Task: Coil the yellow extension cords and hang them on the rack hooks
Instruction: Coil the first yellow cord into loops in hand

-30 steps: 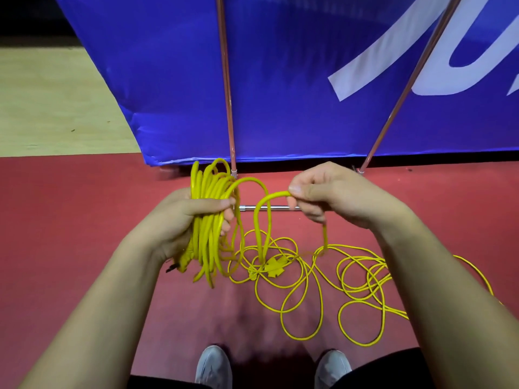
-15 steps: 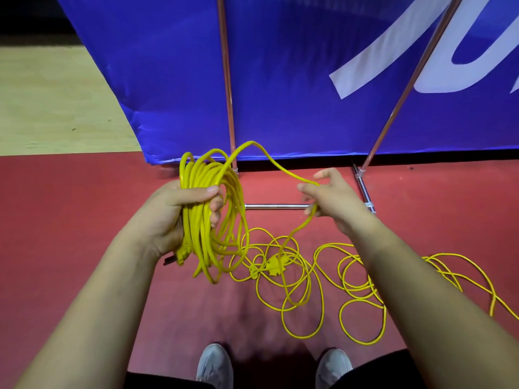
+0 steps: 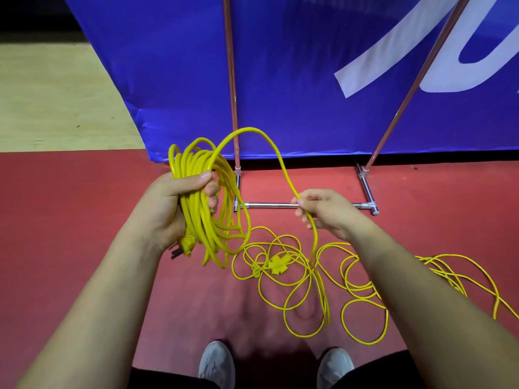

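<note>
Above the red floor (image 3: 84, 220), the left hand (image 3: 168, 209) is clenched round the coiled yellow cord (image 3: 202, 214), hiding its middle. The right hand (image 3: 328, 211) pinches a loose strand (image 3: 283, 164); further loops run off-frame right.

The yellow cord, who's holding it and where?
Left hand grips the coiled yellow rubber cord around its bunched loops; right hand pinches the loose strand.

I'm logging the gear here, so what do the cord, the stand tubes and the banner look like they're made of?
Cord: looks like a matte yellow plastic or rubber jacket; it bends in smooth loops without kinking.
Stand tubes: apparently bare metal, steel or aluminium; they have a bright chrome-like shine and clamp joints.
Banner: probably coated fabric or vinyl, with a slight sheen, soft creases at the corner and white print.
</note>
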The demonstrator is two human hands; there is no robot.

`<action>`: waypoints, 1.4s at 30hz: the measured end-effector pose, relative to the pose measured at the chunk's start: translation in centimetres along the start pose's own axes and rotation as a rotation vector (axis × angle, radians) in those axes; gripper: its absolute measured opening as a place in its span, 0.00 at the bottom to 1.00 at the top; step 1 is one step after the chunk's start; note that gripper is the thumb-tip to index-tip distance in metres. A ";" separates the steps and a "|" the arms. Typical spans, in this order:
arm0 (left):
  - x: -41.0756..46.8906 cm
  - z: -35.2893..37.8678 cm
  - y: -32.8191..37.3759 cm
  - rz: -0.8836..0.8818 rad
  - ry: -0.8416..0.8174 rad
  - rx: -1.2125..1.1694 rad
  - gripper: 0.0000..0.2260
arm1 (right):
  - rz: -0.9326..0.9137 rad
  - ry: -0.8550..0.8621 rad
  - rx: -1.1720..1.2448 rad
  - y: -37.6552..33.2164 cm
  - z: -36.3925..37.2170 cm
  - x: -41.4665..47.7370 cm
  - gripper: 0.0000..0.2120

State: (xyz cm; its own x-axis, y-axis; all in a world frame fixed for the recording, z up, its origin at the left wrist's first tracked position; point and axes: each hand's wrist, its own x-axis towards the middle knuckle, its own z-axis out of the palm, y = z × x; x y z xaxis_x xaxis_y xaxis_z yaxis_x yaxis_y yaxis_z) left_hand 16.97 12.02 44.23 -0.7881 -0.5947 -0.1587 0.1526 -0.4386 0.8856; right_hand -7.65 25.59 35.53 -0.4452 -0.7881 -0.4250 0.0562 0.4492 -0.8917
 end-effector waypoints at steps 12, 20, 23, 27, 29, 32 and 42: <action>0.2 0.7 -0.4 0.036 0.221 0.020 0.04 | -0.139 -0.320 -0.806 -2.4 1.2 -1.9 0.13; -0.8 2.6 -2.4 -0.205 -0.083 0.491 0.11 | -0.331 -0.544 -0.136 -7.4 1.2 -5.6 0.06; -0.7 3.0 -2.1 -0.244 -0.070 0.267 0.07 | -0.380 -0.417 -0.017 -7.0 0.0 -5.1 0.02; -0.4 2.9 -1.7 -0.249 0.006 0.023 0.09 | -0.333 -0.278 -0.089 -5.2 -0.7 -4.2 0.03; -0.5 3.1 -1.6 -0.277 -0.007 0.052 0.09 | -0.331 -0.206 -0.021 -4.7 -0.7 -4.0 0.03; -0.9 3.6 -1.6 -0.340 -0.027 0.138 0.09 | -0.390 -0.164 -0.019 -5.4 -0.6 -4.2 0.03; -0.8 2.6 -2.6 -0.349 -0.170 0.083 0.21 | -0.558 -0.287 -0.369 -8.3 2.2 -6.4 0.06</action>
State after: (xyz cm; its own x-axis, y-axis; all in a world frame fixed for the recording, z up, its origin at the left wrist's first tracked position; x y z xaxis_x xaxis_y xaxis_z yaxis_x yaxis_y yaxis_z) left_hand 15.64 15.37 43.23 -0.8725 -0.2969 -0.3881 -0.1850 -0.5344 0.8247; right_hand -3.30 25.99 45.27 -0.0652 -0.9978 0.0083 -0.4387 0.0212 -0.8984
